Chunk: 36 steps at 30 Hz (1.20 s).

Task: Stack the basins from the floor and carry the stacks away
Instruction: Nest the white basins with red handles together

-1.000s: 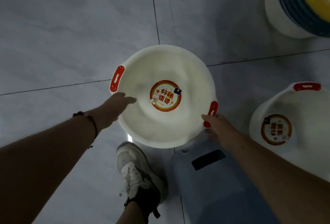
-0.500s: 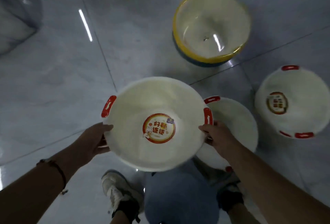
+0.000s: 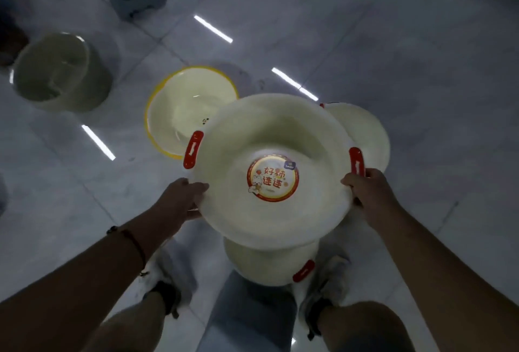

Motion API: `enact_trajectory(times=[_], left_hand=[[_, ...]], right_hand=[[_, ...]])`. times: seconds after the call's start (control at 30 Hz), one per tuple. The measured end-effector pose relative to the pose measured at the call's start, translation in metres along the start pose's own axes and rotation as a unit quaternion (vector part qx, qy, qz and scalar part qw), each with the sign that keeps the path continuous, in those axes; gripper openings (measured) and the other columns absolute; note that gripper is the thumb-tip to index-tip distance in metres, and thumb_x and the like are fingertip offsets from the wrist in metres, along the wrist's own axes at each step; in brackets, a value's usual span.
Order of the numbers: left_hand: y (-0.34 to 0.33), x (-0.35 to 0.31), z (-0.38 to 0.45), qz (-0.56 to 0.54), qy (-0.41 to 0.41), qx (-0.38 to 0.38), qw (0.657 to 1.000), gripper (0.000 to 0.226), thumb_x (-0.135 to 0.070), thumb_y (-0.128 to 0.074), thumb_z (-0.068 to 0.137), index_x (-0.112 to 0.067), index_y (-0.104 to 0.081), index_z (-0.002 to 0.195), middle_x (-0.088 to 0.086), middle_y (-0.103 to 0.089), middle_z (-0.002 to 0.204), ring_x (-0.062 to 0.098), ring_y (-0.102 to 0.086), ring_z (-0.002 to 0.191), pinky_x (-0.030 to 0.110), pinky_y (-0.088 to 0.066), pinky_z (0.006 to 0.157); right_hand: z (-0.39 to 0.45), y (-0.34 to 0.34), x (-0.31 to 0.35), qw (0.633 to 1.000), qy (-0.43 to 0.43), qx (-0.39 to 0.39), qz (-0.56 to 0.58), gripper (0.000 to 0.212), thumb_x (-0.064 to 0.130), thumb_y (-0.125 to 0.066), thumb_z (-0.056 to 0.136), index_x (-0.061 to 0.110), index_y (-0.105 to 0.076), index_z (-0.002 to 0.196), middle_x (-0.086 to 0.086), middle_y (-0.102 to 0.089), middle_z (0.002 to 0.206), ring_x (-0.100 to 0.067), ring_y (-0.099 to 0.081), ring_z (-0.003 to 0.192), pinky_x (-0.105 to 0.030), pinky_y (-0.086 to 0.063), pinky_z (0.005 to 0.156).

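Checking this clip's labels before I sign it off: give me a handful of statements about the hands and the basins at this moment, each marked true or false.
1. Both hands hold the white basin with the round sticker by its rim. True: the left hand grips the near-left rim and the right hand grips the rim by the right red handle.
2. The held basin rests on the floor. False: it is up in the air, over other basins.
3. A yellow-rimmed basin sits on the floor beyond the held one, to its left. True.
4. The held basin has blue handles. False: its handles are red.
5. Another white basin with a red handle lies below the held one, near the feet. True.
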<state>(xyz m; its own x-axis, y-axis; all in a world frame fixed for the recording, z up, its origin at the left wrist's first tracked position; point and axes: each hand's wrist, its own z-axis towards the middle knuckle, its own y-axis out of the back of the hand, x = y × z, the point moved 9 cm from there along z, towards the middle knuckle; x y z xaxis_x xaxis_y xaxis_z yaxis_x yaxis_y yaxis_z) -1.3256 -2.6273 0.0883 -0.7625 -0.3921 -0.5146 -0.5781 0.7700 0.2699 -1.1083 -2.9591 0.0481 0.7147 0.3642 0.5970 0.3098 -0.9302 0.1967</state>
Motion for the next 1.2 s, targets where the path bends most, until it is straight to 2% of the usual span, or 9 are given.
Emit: enact_trajectory(times=[0.07, 0.23, 0.37, 0.47, 0.8, 0.93, 1.0, 1.1, 1.2], left_hand=[[-0.025, -0.006, 0.034, -0.018, -0.010, 0.008, 1.000, 0.004, -0.011, -0.061, 0.094, -0.011, -0.060, 0.098, 0.012, -0.067, 0.098, 0.028, -0.065, 0.082, 0.036, -0.054, 0.064], [-0.076, -0.009, 0.134, -0.010, -0.046, 0.087, 0.995, 0.025, -0.013, -0.067, 0.091, -0.013, -0.065, 0.115, 0.010, -0.073, 0.109, 0.031, -0.070, 0.094, 0.037, -0.058, 0.069], [-0.094, -0.009, 0.199, 0.017, -0.073, 0.114, 0.991, 0.019, -0.011, -0.067, 0.090, -0.013, -0.064, 0.109, 0.009, -0.073, 0.107, 0.028, -0.070, 0.094, 0.036, -0.060, 0.067], [-0.106, -0.030, 0.222, 0.001, -0.104, 0.120, 0.987, 0.013, -0.011, -0.064, 0.092, -0.010, -0.061, 0.105, 0.010, -0.069, 0.098, 0.025, -0.068, 0.084, 0.034, -0.061, 0.059], [-0.092, -0.055, 0.155, -0.089, -0.197, 0.191, 0.957, 0.010, -0.011, -0.058, 0.097, -0.011, -0.058, 0.087, 0.007, -0.059, 0.082, 0.019, -0.060, 0.065, 0.021, -0.049, 0.038], [-0.094, -0.046, 0.109, -0.110, -0.222, 0.244, 0.938, 0.008, -0.001, -0.056, 0.094, -0.007, -0.060, 0.090, 0.011, -0.062, 0.089, 0.024, -0.062, 0.074, 0.027, -0.057, 0.048], [-0.097, -0.051, 0.082, -0.101, -0.262, 0.294, 0.914, 0.014, -0.003, -0.057, 0.095, -0.004, -0.063, 0.107, 0.013, -0.067, 0.104, 0.027, -0.067, 0.084, 0.032, -0.062, 0.061], [-0.101, -0.041, 0.060, -0.049, -0.284, 0.356, 0.889, 0.029, -0.013, -0.064, 0.094, -0.016, -0.062, 0.123, 0.012, -0.067, 0.121, 0.031, -0.067, 0.101, 0.039, -0.061, 0.078], [-0.105, -0.032, 0.060, 0.039, -0.313, 0.347, 0.883, 0.036, -0.023, -0.069, 0.091, -0.030, -0.061, 0.126, 0.006, -0.068, 0.120, 0.030, -0.069, 0.100, 0.038, -0.061, 0.076]], right_hand=[[0.027, 0.011, -0.019, 0.999, -0.017, -0.027, 0.031, 0.079, 0.032, -0.072, 0.051, 0.006, -0.058, 0.125, -0.016, -0.065, 0.114, -0.035, -0.063, 0.101, -0.045, -0.055, 0.085], [0.095, 0.009, -0.055, 0.992, 0.010, -0.077, 0.094, 0.049, 0.015, -0.069, 0.075, 0.006, -0.059, 0.122, -0.016, -0.065, 0.114, -0.032, -0.064, 0.101, -0.042, -0.057, 0.080], [0.140, -0.007, -0.067, 0.994, 0.032, -0.055, 0.083, 0.027, 0.008, -0.063, 0.086, 0.004, -0.061, 0.113, -0.013, -0.064, 0.115, -0.027, -0.063, 0.099, -0.049, -0.055, 0.088], [0.156, -0.006, -0.040, 0.987, 0.101, -0.080, 0.100, 0.032, 0.010, -0.062, 0.087, 0.005, -0.060, 0.118, -0.009, -0.066, 0.113, -0.024, -0.063, 0.100, -0.038, -0.056, 0.078], [0.055, 0.001, -0.035, 0.962, 0.163, -0.091, 0.202, 0.010, 0.001, -0.063, 0.088, 0.007, -0.063, 0.096, -0.011, -0.067, 0.103, -0.023, -0.065, 0.091, -0.033, -0.057, 0.077], [0.005, 0.017, -0.067, 0.952, 0.152, -0.097, 0.247, 0.016, -0.001, -0.066, 0.087, 0.004, -0.063, 0.102, -0.012, -0.068, 0.105, -0.026, -0.065, 0.095, -0.033, -0.062, 0.064], [-0.013, 0.027, -0.077, 0.947, 0.148, -0.096, 0.267, 0.019, 0.000, -0.067, 0.087, 0.002, -0.063, 0.105, -0.012, -0.068, 0.106, -0.025, -0.066, 0.095, -0.032, -0.061, 0.057], [-0.033, 0.049, -0.086, 0.941, 0.156, -0.102, 0.282, 0.033, 0.002, -0.069, 0.085, 0.001, -0.063, 0.117, -0.012, -0.070, 0.111, -0.024, -0.069, 0.095, -0.030, -0.059, 0.056], [-0.046, 0.069, -0.083, 0.936, 0.190, -0.113, 0.276, 0.035, 0.003, -0.068, 0.086, 0.002, -0.061, 0.121, -0.012, -0.070, 0.112, -0.025, -0.068, 0.098, -0.030, -0.059, 0.057]])
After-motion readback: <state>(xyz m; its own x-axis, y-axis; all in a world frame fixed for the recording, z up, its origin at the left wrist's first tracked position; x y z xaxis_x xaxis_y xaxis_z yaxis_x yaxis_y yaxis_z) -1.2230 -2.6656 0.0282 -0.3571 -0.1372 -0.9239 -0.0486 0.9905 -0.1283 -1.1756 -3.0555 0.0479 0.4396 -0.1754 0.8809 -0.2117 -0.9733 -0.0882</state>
